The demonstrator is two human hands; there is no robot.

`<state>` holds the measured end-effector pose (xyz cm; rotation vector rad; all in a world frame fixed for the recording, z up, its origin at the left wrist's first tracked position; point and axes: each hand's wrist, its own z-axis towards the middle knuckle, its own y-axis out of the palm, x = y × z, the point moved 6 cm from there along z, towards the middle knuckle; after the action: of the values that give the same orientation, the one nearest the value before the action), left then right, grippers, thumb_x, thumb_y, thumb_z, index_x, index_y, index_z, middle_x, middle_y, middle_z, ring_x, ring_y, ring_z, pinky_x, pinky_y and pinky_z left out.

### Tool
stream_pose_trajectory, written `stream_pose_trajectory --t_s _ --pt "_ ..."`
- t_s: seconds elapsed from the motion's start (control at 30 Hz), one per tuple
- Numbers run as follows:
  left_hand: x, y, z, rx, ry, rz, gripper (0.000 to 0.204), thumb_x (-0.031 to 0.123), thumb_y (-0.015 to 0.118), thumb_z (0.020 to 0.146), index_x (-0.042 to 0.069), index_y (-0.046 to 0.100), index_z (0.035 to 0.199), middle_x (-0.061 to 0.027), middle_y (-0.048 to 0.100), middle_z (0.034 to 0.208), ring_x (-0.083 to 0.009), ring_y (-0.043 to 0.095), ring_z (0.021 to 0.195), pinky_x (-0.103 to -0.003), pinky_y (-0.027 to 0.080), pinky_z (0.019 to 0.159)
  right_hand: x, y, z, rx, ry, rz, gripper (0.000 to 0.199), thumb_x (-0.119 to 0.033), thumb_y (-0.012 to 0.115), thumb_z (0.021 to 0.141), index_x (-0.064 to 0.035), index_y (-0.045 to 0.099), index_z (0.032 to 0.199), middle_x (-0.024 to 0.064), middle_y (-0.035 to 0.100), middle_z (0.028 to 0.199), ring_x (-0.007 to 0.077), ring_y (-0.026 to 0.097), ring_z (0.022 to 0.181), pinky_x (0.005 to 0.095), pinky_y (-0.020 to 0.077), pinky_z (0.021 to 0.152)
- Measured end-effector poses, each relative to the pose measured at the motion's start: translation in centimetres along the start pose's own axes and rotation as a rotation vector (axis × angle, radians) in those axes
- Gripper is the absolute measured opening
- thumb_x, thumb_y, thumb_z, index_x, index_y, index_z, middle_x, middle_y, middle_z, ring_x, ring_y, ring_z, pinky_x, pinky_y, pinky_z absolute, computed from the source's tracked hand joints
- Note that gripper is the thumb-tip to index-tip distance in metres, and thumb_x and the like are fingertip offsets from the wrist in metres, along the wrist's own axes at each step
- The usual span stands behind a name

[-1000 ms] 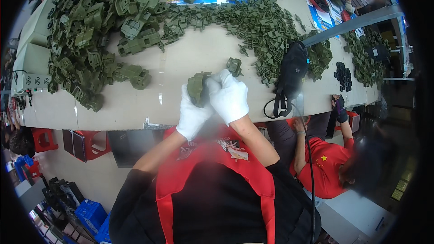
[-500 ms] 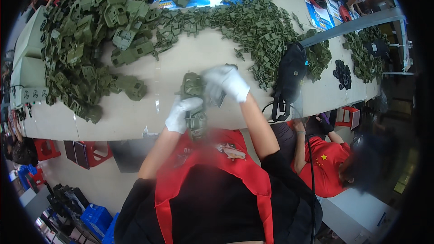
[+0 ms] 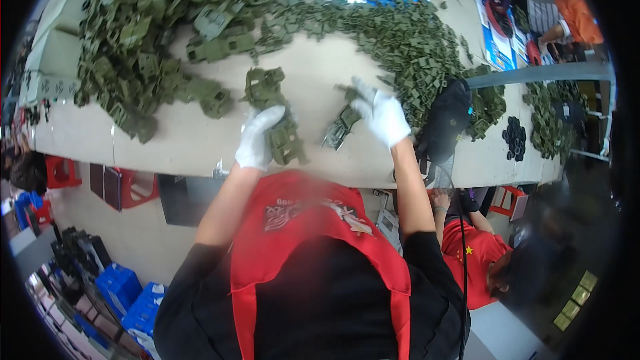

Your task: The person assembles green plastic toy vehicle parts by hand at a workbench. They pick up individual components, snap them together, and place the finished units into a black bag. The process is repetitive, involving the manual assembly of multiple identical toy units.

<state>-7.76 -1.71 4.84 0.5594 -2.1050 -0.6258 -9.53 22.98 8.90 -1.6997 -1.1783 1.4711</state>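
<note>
My left hand (image 3: 257, 139), in a white glove, grips a green plastic toy vehicle body (image 3: 283, 141) just above the table's near edge. A second boxy green section (image 3: 265, 87) adjoins its far end; whether the two are joined I cannot tell. To the right, my gloved right hand (image 3: 383, 117) has its thumb and fingers at a smaller green plastic part (image 3: 343, 124) with a greyish lower end. The fingers seem to pinch its upper end, and a small gap separates it from the vehicle body.
Large green vehicle bodies (image 3: 143, 60) are heaped at the left, small green parts (image 3: 407, 43) at the far right. A black bag (image 3: 445, 120) lies right of my hand, near a metal frame bar (image 3: 540, 75) and black wheels (image 3: 514, 139). A person in red (image 3: 475, 253) sits at the right.
The view has shifted, so the table appears higher. My right hand has moved away from the vehicle body, opening a gap. The left hand still holds the body.
</note>
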Motion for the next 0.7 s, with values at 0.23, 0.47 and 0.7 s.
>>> stream_pose_trajectory --t_s 0.23,0.47,0.7 --pt "-0.6 0.9 -2.3 0.010 0.127 0.143 0.033 0.010 0.067 0.086 0.008 0.057 0.117 -0.0070 0.065 0.101 -0.0179 0.065 0.083 -0.033 0.057 0.074 -8.8 2.8 -7.6 -0.171 -0.078 0.199 0.052 -0.021 0.059 0.087 -0.0136 0.049 0.138 0.0203 0.060 0.114 0.0387 0.063 0.096 0.0423 0.0511 0.085" --pt "1.5 2.0 -4.4 -0.095 0.247 0.237 0.029 0.009 0.066 0.085 0.003 0.059 0.113 -0.0082 0.067 0.092 -0.0167 0.065 0.080 -0.031 0.056 0.070 -9.6 2.1 -8.7 0.003 0.111 0.564 0.024 -0.023 0.064 0.085 -0.0085 0.073 0.101 0.0165 0.068 0.100 0.0326 0.065 0.095 0.0381 0.0514 0.086" --pt "2.4 2.7 -6.1 -0.089 0.341 0.256 0.033 0.009 0.063 0.085 0.000 0.057 0.116 -0.0093 0.065 0.091 -0.0177 0.064 0.082 -0.031 0.054 0.074 -13.7 0.0 -9.4 0.246 -0.093 0.305 0.019 -0.022 0.067 0.083 -0.0130 0.067 0.100 0.0131 0.066 0.088 0.0327 0.065 0.080 0.0429 0.0535 0.072"
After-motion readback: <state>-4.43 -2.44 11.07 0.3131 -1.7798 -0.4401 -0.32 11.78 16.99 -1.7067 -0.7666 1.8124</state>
